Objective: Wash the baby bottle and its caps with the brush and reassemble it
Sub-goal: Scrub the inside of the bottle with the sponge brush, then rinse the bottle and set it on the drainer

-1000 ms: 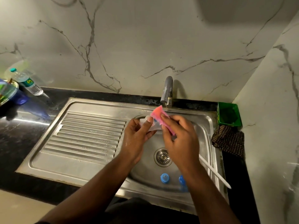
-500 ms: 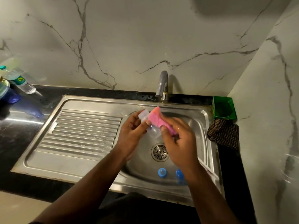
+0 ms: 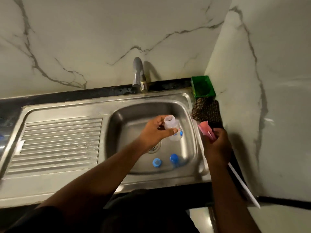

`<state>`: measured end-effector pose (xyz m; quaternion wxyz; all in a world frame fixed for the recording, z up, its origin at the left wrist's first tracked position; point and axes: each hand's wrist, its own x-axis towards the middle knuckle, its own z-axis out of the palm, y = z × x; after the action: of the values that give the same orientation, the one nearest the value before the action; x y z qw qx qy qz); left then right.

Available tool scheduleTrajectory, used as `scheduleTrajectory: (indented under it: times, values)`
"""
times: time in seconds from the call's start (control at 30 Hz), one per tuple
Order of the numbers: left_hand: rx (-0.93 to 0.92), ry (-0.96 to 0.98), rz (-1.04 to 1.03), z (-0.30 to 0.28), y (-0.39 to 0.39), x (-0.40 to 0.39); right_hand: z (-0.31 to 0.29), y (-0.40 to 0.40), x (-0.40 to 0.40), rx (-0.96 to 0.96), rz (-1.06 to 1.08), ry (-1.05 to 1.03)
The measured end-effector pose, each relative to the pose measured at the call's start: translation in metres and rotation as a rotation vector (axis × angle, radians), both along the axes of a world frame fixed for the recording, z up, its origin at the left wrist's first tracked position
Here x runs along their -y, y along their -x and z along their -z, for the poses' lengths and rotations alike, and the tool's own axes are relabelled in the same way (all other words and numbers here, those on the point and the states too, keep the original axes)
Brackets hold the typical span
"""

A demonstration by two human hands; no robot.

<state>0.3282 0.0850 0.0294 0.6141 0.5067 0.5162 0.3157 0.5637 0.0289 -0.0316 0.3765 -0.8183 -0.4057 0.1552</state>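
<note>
1. The sink [image 3: 188, 105] was the anchor here: steel basin, tap [image 3: 138, 73] at its back edge, no water visibly running.
2. Left hand [image 3: 152, 130] hovered over the basin, its grip wrapped round the open baby bottle [image 3: 172, 129], mouth tilted up.
3. Right hand [image 3: 217, 143] sat over the sink's right rim, grip clenched round the brush [image 3: 207, 131], pink head up, white handle trailing toward the person.
4. Two blue caps [image 3: 156, 162] lay in the basin near the drain, unwashed I'd guess.
5. Looked like mid-scrub on the bottle; next move probably needs the brush head lined up with that narrow mouth.
</note>
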Motion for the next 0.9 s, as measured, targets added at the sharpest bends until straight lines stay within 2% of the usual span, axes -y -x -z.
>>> scheduleTrajectory:
  times: [0.07, 0.23, 0.37, 0.4, 0.43, 0.5, 0.57, 0.7, 0.8, 0.9]
  values:
    - [-0.055, 0.000, 0.076, 0.004, -0.012, -0.001, 0.010, -0.013, 0.004, 0.079, 0.025, 0.021]
    - [-0.104, -0.051, 0.119, 0.007, -0.021, 0.002, 0.027, -0.024, -0.006, 0.254, 0.001, 0.067]
    - [-0.142, -0.080, 0.074, 0.009, -0.008, 0.000, 0.025, 0.001, -0.003, 0.332, -0.099, -0.213]
    - [-0.145, -0.089, 0.042, 0.011, -0.003, -0.001, 0.021, 0.016, -0.003, 0.283, -0.195, -0.276]
    - [-0.144, -0.093, 0.015, 0.013, 0.002, -0.001, 0.014, 0.033, -0.004, 0.150, -0.317, -0.289]
    - [-0.115, -0.091, -0.042, 0.013, 0.013, -0.002, 0.000, 0.067, -0.007, -0.204, -0.588, -0.173]
    - [-0.107, -0.075, -0.094, 0.012, 0.028, -0.003, -0.007, 0.094, -0.018, -0.374, -0.796, -0.036]
    - [-0.179, -0.076, -0.151, 0.016, 0.057, -0.010, -0.005, 0.135, -0.050, -0.341, -0.841, 0.009]
    - [-0.262, -0.076, -0.098, 0.015, 0.070, -0.020, -0.005, 0.157, -0.073, -0.349, -0.816, -0.026]
    - [-0.223, -0.013, -0.169, -0.002, 0.084, -0.043, -0.007, 0.174, -0.099, -0.371, -0.765, -0.022]
